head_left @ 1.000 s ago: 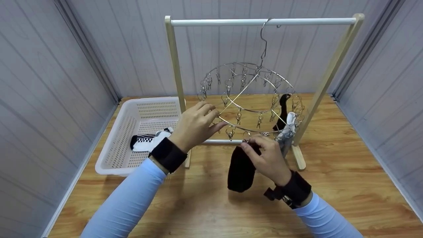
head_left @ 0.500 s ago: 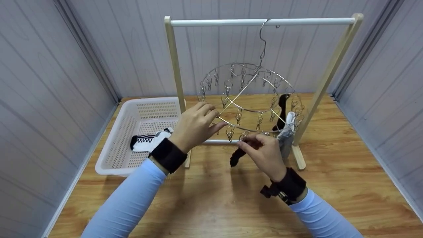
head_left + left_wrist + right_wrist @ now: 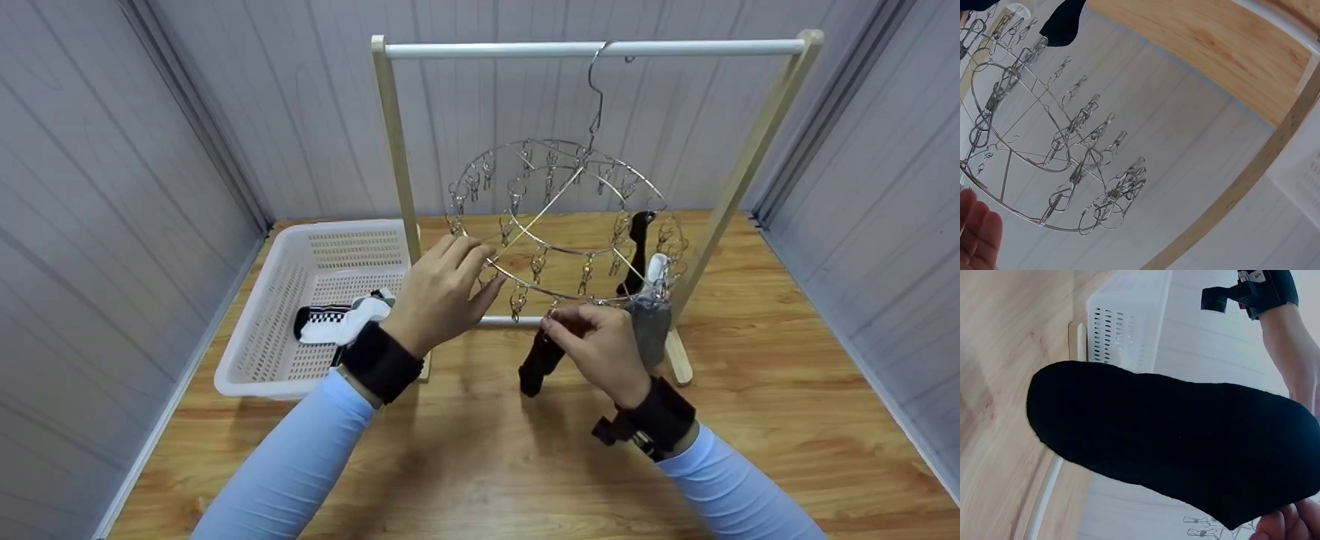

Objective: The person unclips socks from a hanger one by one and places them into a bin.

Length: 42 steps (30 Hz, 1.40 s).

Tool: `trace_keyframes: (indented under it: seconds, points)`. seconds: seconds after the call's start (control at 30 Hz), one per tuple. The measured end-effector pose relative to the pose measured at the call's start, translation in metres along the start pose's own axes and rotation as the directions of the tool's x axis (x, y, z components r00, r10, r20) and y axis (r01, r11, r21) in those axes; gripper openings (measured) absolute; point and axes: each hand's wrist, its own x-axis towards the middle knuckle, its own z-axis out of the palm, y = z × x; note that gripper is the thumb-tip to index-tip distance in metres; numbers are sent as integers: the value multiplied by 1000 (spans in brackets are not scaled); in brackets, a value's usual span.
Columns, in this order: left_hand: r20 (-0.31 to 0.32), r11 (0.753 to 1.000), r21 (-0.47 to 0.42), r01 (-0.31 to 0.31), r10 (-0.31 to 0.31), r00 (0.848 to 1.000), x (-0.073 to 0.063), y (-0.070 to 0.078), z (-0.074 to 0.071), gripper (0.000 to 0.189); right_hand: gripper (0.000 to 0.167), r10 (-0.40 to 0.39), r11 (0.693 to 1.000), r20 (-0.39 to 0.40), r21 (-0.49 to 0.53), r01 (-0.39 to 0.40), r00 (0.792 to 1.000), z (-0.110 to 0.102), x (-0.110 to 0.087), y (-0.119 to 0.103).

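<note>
My right hand (image 3: 596,345) pinches the top of a black sock (image 3: 538,367) just under the front rim of a round metal clip hanger (image 3: 574,296). In the right wrist view the sock (image 3: 1168,433) fills the middle, its opening end by the fingertips. Whether a clip bites the sock is hidden behind the fingers. My left hand (image 3: 442,292) holds the hanger's front-left rim between thumb and fingers; fingers (image 3: 985,239) show at the left wrist view's lower-left edge. Another black sock (image 3: 637,251) and a grey sock (image 3: 651,326) hang from clips at the hanger's right side.
The hanger hooks over the white bar (image 3: 487,51) of a wooden-legged rack (image 3: 394,135). A white plastic basket (image 3: 247,337) stands at left, with white and black patterned socks (image 3: 330,326) inside. Several bare clips (image 3: 517,304) dangle around the hanger. Walls close in the sides.
The black sock has swung from broadside to edge-on in my right hand, which has shifted slightly left. My left hand and the hanger have moved a little left.
</note>
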Motion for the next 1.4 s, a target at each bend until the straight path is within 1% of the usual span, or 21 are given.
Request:
trace_keyframes:
  seconds: [0.1, 0.2, 0.3, 0.37, 0.4, 0.47, 0.5, 0.57, 0.67, 0.7, 0.77, 0.8, 0.87, 0.93, 0.97, 1.0, 1.03, 1.13, 1.2, 1.3, 1.4]
  points:
    - [-3, 1000, -20, 7, -7, 1000, -6, 4, 0, 22, 5, 0, 1000, 4, -5, 0, 1000, 0, 1, 1]
    - [31, 999, -38, 10, -8, 999, -15, 11, 1, 22, 6, 11, 1000, 5, -4, -11, 1000, 0, 1, 3]
    - [114, 998, -54, 12, -5, 993, -26, 19, 7, 29, 4, 23, 1000, 6, -4, -23, 1000, 0, 2, 3]
    - [189, 997, -69, 16, -3, 982, -33, 24, 11, 33, 5, 28, 1000, 8, -2, -28, 1000, 0, 2, 3]
    - [233, 997, -72, 21, -3, 973, -36, 27, 13, 36, 5, 29, 1000, 7, -5, -29, 1000, 0, 2, 3]
    - [319, 995, -91, 32, -1, 948, -40, 31, 17, 40, 5, 30, 1000, 6, -7, -30, 1000, 0, 3, 2]
    - [366, 994, -100, 44, -4, 931, -41, 33, 18, 44, 5, 30, 1000, 4, -8, -30, 1000, -1, 3, 2]
    - [453, 991, -117, 70, -9, 891, -43, 36, 22, 53, 6, 29, 1000, -5, -7, -29, 1000, -1, 3, 2]
    - [562, 982, -141, 126, -25, 826, -43, 42, 28, 70, 7, 31, 999, -14, 8, -31, 999, -1, 3, 2]
    - [592, 980, -139, 145, -35, 805, -43, 44, 30, 75, 7, 34, 999, -17, 15, -34, 999, -1, 3, 2]
    - [634, 975, -132, 177, -54, 771, -44, 48, 35, 85, 7, 40, 999, -21, 26, -39, 999, 0, 3, 2]
    - [650, 974, -125, 189, -64, 757, -44, 51, 37, 88, 8, 43, 999, -22, 31, -43, 999, 0, 2, 2]
    - [669, 973, -111, 205, -79, 739, -46, 55, 41, 94, 9, 49, 998, -23, 37, -49, 999, 1, 2, 1]
    - [670, 970, -102, 221, -97, 736, -48, 58, 45, 93, 9, 53, 998, -23, 39, -52, 998, 1, 2, 1]
    - [666, 968, -100, 229, -106, 739, -49, 59, 47, 91, 9, 54, 998, -23, 41, -53, 998, 2, 1, 1]
    - [655, 969, -95, 229, -112, 747, -49, 60, 48, 85, 10, 57, 998, -24, 44, -55, 998, 2, 1, 1]
    - [643, 969, -92, 229, -117, 756, -50, 61, 49, 77, 10, 57, 997, -25, 48, -56, 998, 2, 1, 1]
    - [595, 971, -99, 218, -118, 795, -50, 61, 52, 43, 9, 58, 997, -32, 54, -56, 998, 3, 1, 1]
    - [561, 971, -116, 210, -110, 820, -50, 60, 52, 28, 9, 57, 997, -35, 58, -55, 998, 3, 1, 1]
    - [508, 969, -136, 206, -110, 855, -50, 58, 51, 24, 7, 55, 997, -42, 64, -52, 998, 3, -1, 1]
    - [457, 970, -142, 198, -113, 882, -50, 55, 46, 20, 7, 45, 997, -58, 72, -41, 997, 3, -1, 1]
